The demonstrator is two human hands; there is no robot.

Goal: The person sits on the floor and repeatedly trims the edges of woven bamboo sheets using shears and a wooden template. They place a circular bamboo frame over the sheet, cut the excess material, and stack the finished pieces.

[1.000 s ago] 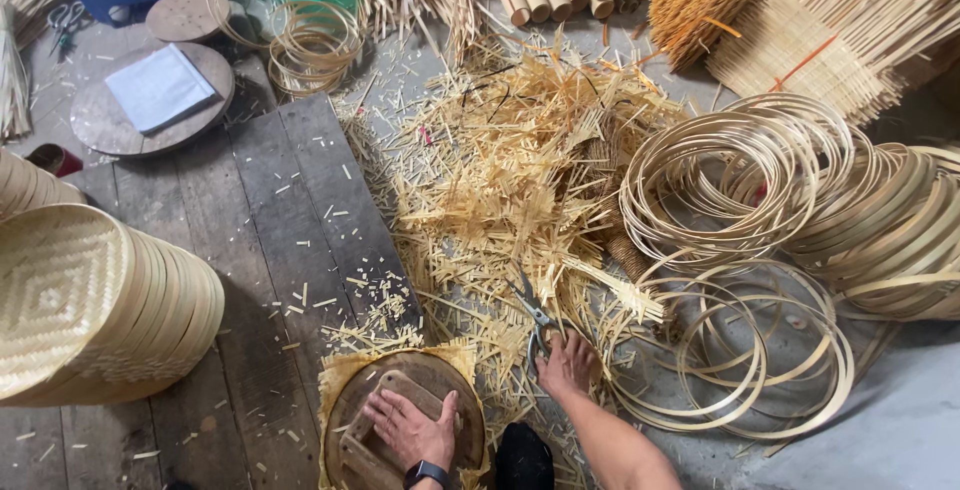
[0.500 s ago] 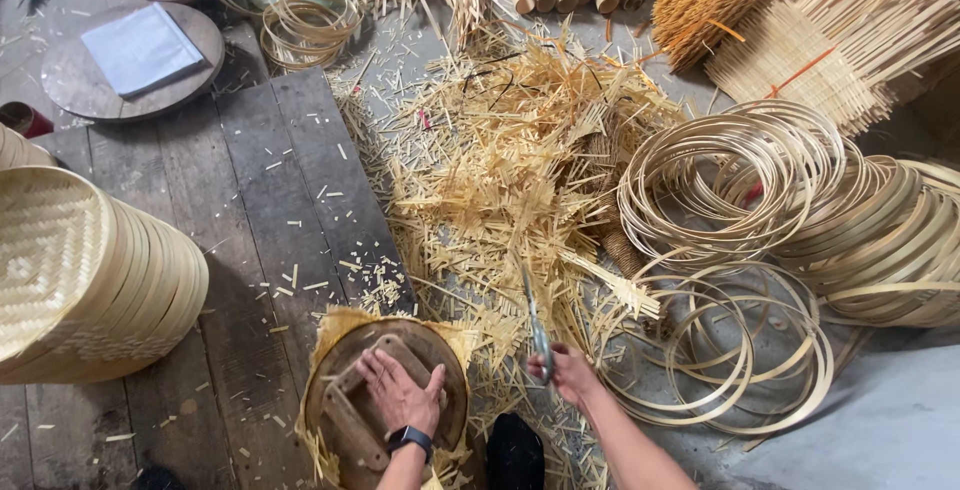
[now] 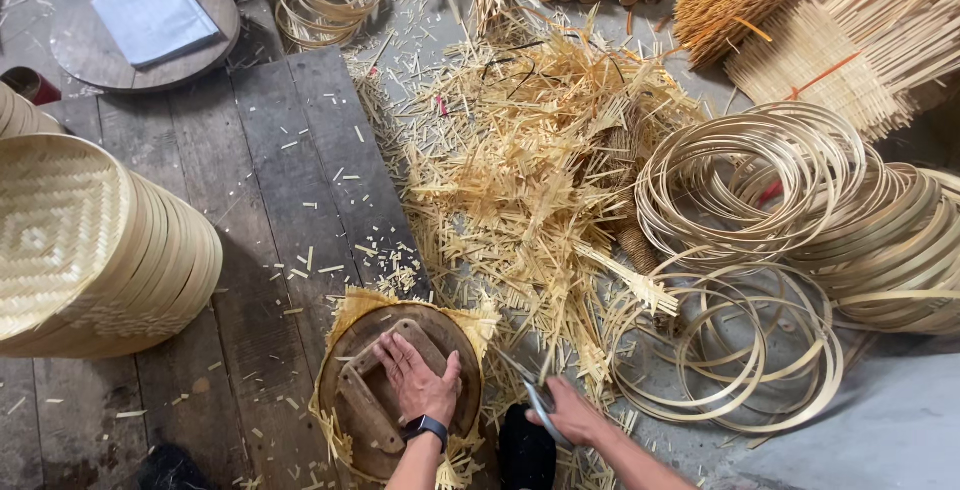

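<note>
Head view: the left hand (image 3: 420,382) lies flat, fingers spread, pressing on a round wooden mould (image 3: 375,410) that pins a woven bamboo mat (image 3: 350,310) to the floor planks (image 3: 270,180). The right hand (image 3: 568,412) is closed around a pair of scissors (image 3: 535,398) just beside the mould's right edge, blades pointing up at the ragged fringe. My take for trimming cleanly: keep weight dead centre on the mould so the mat can't creep, snip close along the rim in short bites, and turn the work instead of twisting the wrist. Offcuts (image 3: 530,170) pile up behind, hoops (image 3: 760,180) to the right, finished trays (image 3: 90,250) on the left
</note>
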